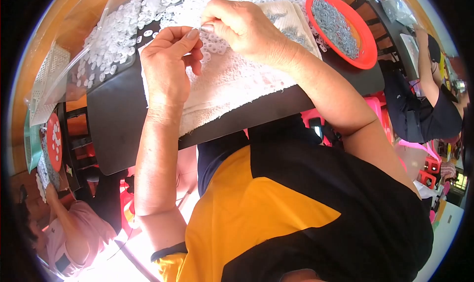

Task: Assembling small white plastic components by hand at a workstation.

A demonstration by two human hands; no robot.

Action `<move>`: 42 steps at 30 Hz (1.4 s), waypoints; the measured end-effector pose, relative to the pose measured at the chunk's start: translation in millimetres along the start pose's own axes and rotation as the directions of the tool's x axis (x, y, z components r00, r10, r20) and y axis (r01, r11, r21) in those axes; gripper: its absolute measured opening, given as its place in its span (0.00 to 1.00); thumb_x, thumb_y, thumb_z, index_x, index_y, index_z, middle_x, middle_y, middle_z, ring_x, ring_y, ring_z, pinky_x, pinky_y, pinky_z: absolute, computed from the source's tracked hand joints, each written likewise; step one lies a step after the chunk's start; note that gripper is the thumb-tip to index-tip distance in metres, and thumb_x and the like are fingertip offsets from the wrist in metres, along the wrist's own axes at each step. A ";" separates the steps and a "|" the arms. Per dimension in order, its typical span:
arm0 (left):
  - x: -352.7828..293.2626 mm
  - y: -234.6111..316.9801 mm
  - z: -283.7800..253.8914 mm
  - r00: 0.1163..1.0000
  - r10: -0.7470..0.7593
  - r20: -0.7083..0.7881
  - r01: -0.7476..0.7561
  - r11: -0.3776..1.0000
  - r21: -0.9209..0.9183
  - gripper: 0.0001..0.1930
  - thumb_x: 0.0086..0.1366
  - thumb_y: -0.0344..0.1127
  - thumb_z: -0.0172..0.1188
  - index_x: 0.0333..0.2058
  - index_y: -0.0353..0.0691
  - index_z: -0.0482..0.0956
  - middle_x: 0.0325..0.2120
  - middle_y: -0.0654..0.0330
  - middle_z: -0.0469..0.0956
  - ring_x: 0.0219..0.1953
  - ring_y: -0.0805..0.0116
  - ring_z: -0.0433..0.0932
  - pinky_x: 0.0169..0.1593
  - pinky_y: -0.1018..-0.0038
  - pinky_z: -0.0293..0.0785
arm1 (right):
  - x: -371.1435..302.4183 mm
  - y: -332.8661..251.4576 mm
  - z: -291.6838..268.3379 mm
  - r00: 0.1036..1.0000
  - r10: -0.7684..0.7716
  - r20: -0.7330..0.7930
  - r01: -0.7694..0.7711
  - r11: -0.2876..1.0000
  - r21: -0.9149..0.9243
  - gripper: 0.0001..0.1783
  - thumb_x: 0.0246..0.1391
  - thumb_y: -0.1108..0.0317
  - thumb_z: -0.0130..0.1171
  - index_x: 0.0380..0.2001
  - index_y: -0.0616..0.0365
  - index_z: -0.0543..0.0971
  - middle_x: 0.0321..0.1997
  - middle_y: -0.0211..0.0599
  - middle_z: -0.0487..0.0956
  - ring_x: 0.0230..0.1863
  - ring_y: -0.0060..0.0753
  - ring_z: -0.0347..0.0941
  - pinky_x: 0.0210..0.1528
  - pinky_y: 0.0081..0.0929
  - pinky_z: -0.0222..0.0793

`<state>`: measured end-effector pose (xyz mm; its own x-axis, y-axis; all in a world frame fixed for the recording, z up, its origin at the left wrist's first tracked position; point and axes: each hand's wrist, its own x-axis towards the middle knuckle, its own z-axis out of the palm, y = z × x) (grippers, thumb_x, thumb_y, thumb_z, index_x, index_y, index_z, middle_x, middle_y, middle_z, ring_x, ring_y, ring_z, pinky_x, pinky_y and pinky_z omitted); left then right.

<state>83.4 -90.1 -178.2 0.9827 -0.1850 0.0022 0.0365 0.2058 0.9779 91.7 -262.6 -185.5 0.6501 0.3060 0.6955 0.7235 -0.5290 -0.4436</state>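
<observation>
My left hand [168, 65] and my right hand [243, 33] meet above a white towel [232, 79] on a dark table. Thumb and fingertips are pinched on both sides, close against each other. What sits between them is too small to make out; only a bit of grey shows by the right fingertips. Below the hands lies a cluster of small white pieces with holes [215, 44]. To the right of my right hand, small grey metal pieces [295, 35] rest on the towel.
A big heap of white oval pieces [118, 30] covers the table's far left. At the right edge stands a red oval tray [368, 57] holding grey metal pieces [335, 28]. Other people sit at left [81, 227] and right [429, 109], beside more tables.
</observation>
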 end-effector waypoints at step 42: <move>2.2 2.8 -2.3 1.000 -0.024 0.012 0.025 0.997 -0.079 0.09 0.64 0.32 0.58 0.33 0.30 0.77 0.24 0.59 0.76 0.21 0.74 0.71 0.21 0.79 0.63 | 4.8 4.1 -1.0 0.995 0.095 0.026 -0.097 0.993 0.061 0.04 0.59 0.71 0.57 0.34 0.61 0.75 0.27 0.34 0.78 0.29 0.25 0.74 0.33 0.23 0.69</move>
<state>86.1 -87.7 -176.0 0.9793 -0.2014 -0.0188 0.0752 0.2765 0.9581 97.5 -264.1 -183.4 0.7221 0.2750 0.6348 0.6700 -0.5066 -0.5426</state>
